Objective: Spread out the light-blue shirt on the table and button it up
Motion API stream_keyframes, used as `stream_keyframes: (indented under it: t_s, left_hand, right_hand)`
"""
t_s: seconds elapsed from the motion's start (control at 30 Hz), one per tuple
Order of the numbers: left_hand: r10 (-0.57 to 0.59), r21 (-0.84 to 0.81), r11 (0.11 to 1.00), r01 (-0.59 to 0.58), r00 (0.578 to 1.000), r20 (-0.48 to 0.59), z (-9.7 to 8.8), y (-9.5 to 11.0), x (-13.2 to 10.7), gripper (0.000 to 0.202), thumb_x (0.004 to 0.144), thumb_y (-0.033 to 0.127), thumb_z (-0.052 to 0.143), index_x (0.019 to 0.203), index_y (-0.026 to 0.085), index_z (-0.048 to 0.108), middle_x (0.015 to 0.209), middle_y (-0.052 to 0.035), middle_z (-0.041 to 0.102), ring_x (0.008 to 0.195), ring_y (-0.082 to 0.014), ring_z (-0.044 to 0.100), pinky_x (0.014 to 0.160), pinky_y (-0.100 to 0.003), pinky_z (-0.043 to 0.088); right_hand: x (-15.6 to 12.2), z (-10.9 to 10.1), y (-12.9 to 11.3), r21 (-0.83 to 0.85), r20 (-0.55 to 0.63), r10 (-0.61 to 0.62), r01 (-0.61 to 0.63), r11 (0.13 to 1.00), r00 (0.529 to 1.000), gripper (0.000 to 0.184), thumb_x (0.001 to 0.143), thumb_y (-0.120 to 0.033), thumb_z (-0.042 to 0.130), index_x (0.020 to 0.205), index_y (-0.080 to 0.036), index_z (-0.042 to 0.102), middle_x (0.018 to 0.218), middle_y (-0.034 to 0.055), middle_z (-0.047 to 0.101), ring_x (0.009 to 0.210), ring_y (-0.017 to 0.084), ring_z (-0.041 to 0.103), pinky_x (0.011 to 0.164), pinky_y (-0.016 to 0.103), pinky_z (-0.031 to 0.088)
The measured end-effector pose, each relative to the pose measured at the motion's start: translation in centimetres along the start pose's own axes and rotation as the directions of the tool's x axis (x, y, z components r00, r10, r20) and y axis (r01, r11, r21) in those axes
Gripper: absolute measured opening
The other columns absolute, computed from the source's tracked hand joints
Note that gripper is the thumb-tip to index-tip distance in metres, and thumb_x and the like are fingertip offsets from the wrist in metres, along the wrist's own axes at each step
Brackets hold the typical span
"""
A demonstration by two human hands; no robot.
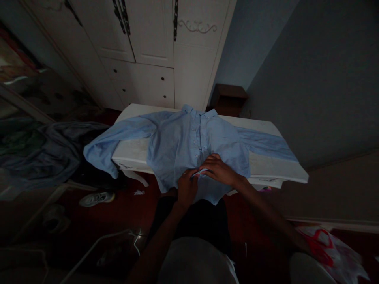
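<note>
Nearest the camera sits the person's own grey top (195,260), with dark trousers (213,221) just beyond it. Past the lap, one light-blue button-down shirt (171,146) lies spread on a white table (133,150), its collar (211,114) pointing away from the person and its hem (210,197) draped over the near edge.

Both hands meet at the lower front of the shirt: the left hand (187,189) sits closer to the hem, while the right hand (219,170) is a little farther up, nearer the collar. From this grip the button placket (198,136) runs almost straight away to the collar. Fingers and thumbs are brought together, pinching a fold of shirt front between them; the light is dim, so whether they hold a button I cannot tell.

Counted: one shirt with two sleeves, the one on the left drooping past the table's end; one table; one wardrobe (154,75) showing four drawer knobs; one small brown cabinet (229,96); one shoe (97,198); one plastic bag (343,256); and one heap of clothes (59,146).
</note>
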State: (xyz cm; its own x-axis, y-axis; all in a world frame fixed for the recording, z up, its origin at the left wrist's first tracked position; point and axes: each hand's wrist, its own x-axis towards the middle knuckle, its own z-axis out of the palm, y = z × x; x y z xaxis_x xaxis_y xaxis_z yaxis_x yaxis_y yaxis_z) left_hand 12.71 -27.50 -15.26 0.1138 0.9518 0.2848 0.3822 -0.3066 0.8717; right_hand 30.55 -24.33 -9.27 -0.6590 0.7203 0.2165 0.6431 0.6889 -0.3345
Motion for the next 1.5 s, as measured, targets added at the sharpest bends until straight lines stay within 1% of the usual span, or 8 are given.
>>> stream_keyframes:
  t_s: [0.33,0.47,0.63,0.77,0.93,1.17,1.3,1.5]
  left_hand:
    - [0.004,0.167,0.986,-0.011,0.999,0.043,0.2,0.7,0.2,0.022,0.087,0.012,0.05,0.104,0.018,0.063,0.1,-0.0091,0.069,0.094,-0.024,0.065,0.085,-0.04,0.051]
    - [0.012,0.164,0.986,-0.023,0.998,0.069,-0.1,0.7,0.6,0.023,0.087,0.012,0.05,0.104,0.017,0.064,0.101,-0.0102,0.07,0.095,-0.025,0.065,0.086,-0.041,0.051]
    - [-0.065,0.158,0.986,0.049,0.993,0.095,-0.7,1.1,1.0,0.026,0.084,0.01,0.051,0.103,0.017,0.067,0.102,-0.0092,0.07,0.098,-0.0228,0.065,0.089,-0.037,0.05]
    - [-0.092,0.089,0.992,0.084,0.992,0.082,-1.1,1.2,1.2,0.019,0.082,0.011,0.056,0.094,0.017,0.069,0.096,-0.0075,0.072,0.092,-0.0204,0.066,0.087,-0.034,0.05]
    - [-0.057,-0.022,0.998,0.058,0.997,0.043,-1.3,1.1,1.0,0.013,0.082,0.012,0.058,0.087,0.017,0.07,0.088,-0.0048,0.072,0.084,-0.0176,0.066,0.081,-0.031,0.05]
    - [0.065,-0.01,0.998,-0.065,0.998,0.01,-1.0,1.0,0.3,0.014,0.086,0.016,0.056,0.087,0.018,0.07,0.086,-0.0039,0.071,0.082,-0.0164,0.066,0.078,-0.028,0.05]
    - [0.084,0.015,0.996,-0.084,0.996,0.02,-0.9,0.8,0.1,0.016,0.088,0.018,0.054,0.085,0.019,0.07,0.084,-0.0036,0.071,0.08,-0.0165,0.065,0.076,-0.029,0.05]
    - [0.116,0.006,0.993,-0.116,0.991,-0.061,-0.5,0.5,0.0,0.016,0.088,0.016,0.054,0.091,0.018,0.07,0.086,-0.004,0.071,0.082,-0.0169,0.066,0.077,-0.029,0.051]
  right_hand:
    - [0.3,0.2,-0.4,-0.019,0.028,0.034,-0.033,0.999,0.999,0.013,0.091,-0.024,0.059,0.102,-0.019,0.065,0.091,0.0049,0.066,0.09,0.021,0.056,0.093,0.04,0.033]
    - [0.5,0.3,-0.7,-0.025,0.006,0.061,-0.06,0.998,0.998,0.012,0.088,-0.023,0.062,0.099,-0.018,0.065,0.088,0.0055,0.066,0.091,0.021,0.056,0.092,0.04,0.032]
    - [0.5,0.8,-0.8,-0.009,-0.051,0.102,-0.102,0.995,0.993,0.011,0.086,-0.024,0.064,0.097,-0.021,0.066,0.088,0.0042,0.068,0.092,0.022,0.058,0.092,0.039,0.031]
    - [0.5,0.9,-0.4,0.07,-0.053,0.127,-0.123,0.99,0.991,0.011,0.086,-0.023,0.065,0.096,-0.022,0.068,0.09,0.0027,0.07,0.093,0.021,0.059,0.091,0.039,0.031]
    - [0.5,0.4,0.3,0.175,-0.034,0.112,-0.104,0.979,0.993,0.009,0.087,-0.027,0.066,0.093,-0.022,0.071,0.084,0.003,0.07,0.089,0.021,0.061,0.089,0.039,0.033]
    - [0.3,0.6,1.7,0.337,-0.067,0.082,-0.055,0.94,0.994,0.016,0.089,-0.035,0.063,0.089,-0.023,0.073,0.083,0.0025,0.071,0.084,0.019,0.062,0.084,0.037,0.04]
    - [0.2,0.8,1.9,0.353,-0.048,0.076,-0.055,0.934,0.996,0.015,0.09,-0.031,0.06,0.091,-0.023,0.073,0.083,0.003,0.071,0.085,0.02,0.061,0.083,0.037,0.042]
    - [0.3,0.6,1.1,0.287,-0.052,0.125,-0.105,0.952,0.991,0.014,0.091,-0.028,0.057,0.096,-0.022,0.07,0.091,0.0047,0.07,0.092,0.021,0.061,0.089,0.04,0.042]
